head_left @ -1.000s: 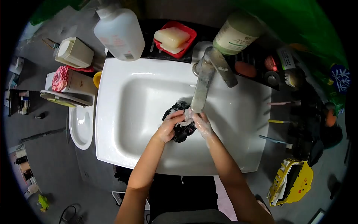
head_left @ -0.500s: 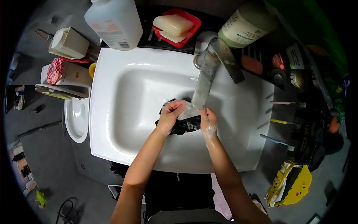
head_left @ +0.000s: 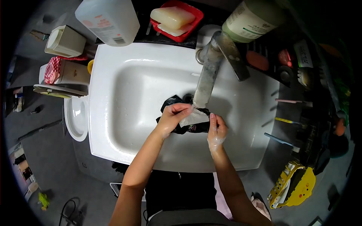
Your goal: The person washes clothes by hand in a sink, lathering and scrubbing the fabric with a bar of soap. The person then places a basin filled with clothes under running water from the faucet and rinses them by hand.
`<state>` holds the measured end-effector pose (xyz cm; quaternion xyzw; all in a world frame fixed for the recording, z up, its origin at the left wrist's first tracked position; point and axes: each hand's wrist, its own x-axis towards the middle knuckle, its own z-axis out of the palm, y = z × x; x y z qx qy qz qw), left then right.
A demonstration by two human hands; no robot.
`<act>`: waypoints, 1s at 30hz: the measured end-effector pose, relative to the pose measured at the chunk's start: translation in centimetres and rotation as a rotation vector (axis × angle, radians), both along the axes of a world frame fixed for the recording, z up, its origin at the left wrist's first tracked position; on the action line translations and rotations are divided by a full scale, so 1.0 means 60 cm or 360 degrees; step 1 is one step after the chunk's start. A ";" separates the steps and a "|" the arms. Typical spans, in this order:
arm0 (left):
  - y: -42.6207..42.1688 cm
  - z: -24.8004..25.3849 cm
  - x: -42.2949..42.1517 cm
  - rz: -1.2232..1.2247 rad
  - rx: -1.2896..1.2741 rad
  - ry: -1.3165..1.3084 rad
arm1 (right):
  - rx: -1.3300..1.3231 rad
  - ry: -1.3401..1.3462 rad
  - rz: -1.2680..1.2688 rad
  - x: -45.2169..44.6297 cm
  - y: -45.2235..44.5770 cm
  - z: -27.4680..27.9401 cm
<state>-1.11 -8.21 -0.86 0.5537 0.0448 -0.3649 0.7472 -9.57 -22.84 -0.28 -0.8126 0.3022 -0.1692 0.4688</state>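
Observation:
Over the white sink basin (head_left: 128, 113), a wet black cloth garment (head_left: 172, 102) hangs bunched below my fingers. Its pale inner panel (head_left: 194, 118) is stretched between both hands, just beneath the spout of the metal faucet (head_left: 206, 84). My left hand (head_left: 172, 116) pinches the panel's upper left part, thumb against fingers. On the opposite side, my right hand (head_left: 217, 130) grips the garment's edge, with soap suds on the wrist. Part of the black cloth is hidden behind my hands. Whether water runs from the spout is hard to make out.
Behind the sink stand a large translucent bottle (head_left: 109, 22), a red soap dish (head_left: 198, 24) with pale soap bars, and a green pump-style bottle (head_left: 252, 22). Toothbrushes (head_left: 281, 140) jut in from the right. A yellow basket (head_left: 294, 184) is at lower right, white containers (head_left: 69, 43) at left.
My right hand has moved right and slightly down, away from my left hand. The pale panel is now spread wider between them. The view has shifted slightly.

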 end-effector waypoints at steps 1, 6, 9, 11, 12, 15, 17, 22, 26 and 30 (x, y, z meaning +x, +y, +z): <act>0.005 -0.002 0.000 0.0003 0.0008 -0.0008 | -0.0064 -0.0055 0.0061 0.001 0.000 -0.001; 0.018 -0.001 0.004 0.0092 0.0037 -0.0078 | 0.0543 -0.0134 0.0060 0.024 0.002 -0.011; 0.024 -0.009 0.008 0.0170 0.0144 -0.0240 | 0.1213 0.0176 -0.0055 0.042 0.009 -0.013; 0.026 -0.010 0.015 0.0247 0.0281 -0.0387 | 0.1589 0.0443 -0.0159 0.064 0.024 0.020; 0.026 -0.010 0.020 0.0260 0.0281 -0.0437 | 0.1766 0.0535 0.0227 0.067 0.015 0.006; 0.022 -0.011 0.028 0.0138 0.0491 -0.0632 | 0.1738 0.0818 0.0500 0.059 0.010 0.001; 0.021 -0.017 0.023 0.0217 0.0741 -0.0997 | 0.1875 0.0719 0.0545 0.063 0.008 0.001; 0.005 -0.063 0.001 0.0635 0.0702 -0.0492 | 0.2025 0.0492 0.0282 0.056 0.000 -0.005; -0.016 -0.084 -0.035 0.0166 0.0426 -0.0208 | 0.1958 0.0354 0.0265 0.037 -0.019 -0.031; -0.029 -0.079 -0.034 0.0155 0.0136 -0.0294 | 0.1610 0.0336 0.0389 0.029 -0.042 -0.028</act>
